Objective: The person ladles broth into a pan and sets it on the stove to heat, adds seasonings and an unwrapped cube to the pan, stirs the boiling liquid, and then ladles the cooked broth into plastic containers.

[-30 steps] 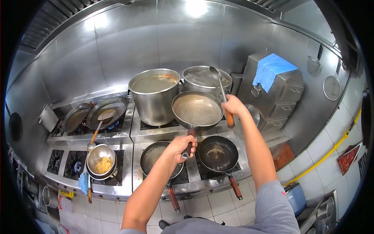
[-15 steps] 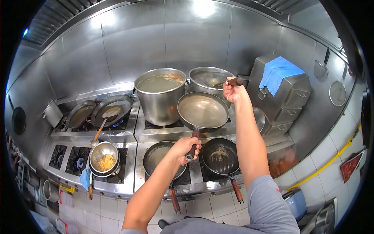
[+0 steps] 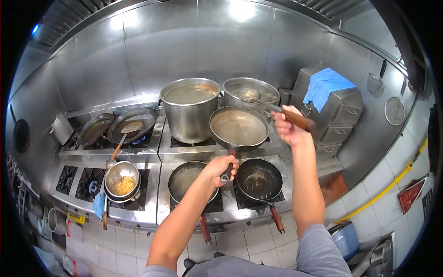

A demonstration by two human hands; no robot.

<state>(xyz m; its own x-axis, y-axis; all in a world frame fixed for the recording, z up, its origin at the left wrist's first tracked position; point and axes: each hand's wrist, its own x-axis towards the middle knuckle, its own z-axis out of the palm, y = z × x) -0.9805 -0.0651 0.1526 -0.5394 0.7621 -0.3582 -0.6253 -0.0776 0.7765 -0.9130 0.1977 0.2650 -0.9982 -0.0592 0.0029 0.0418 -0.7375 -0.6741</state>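
Note:
My left hand (image 3: 223, 170) is wrapped round the dark red handle of a frying pan (image 3: 239, 127), which it holds above the stove, with cloudy liquid in the pan. In my right hand (image 3: 290, 127) is the wooden handle of a ladle (image 3: 250, 95). The ladle's bowl is over the right stockpot (image 3: 272, 98), behind the held pan. To the left stands a large stockpot (image 3: 190, 121) of cloudy liquid with orange bits at its rim. Two more pans sit on the front burners below: a left pan (image 3: 181, 183) and a dark right pan (image 3: 259, 180).
At the left are two woks (image 3: 132, 125) on back burners, one with a ladle in it, and a strainer (image 3: 122, 179) holding yellow bits. A blue cloth (image 3: 326, 85) drapes a steel cabinet (image 3: 346, 115) at the right. Strainers (image 3: 394, 111) hang on the right wall.
The ladle was upright over the held pan's right edge, then dipped into the right stockpot. Now its bowl is raised and visible there, its handle pointing right. The held pan stays at nearly the same place.

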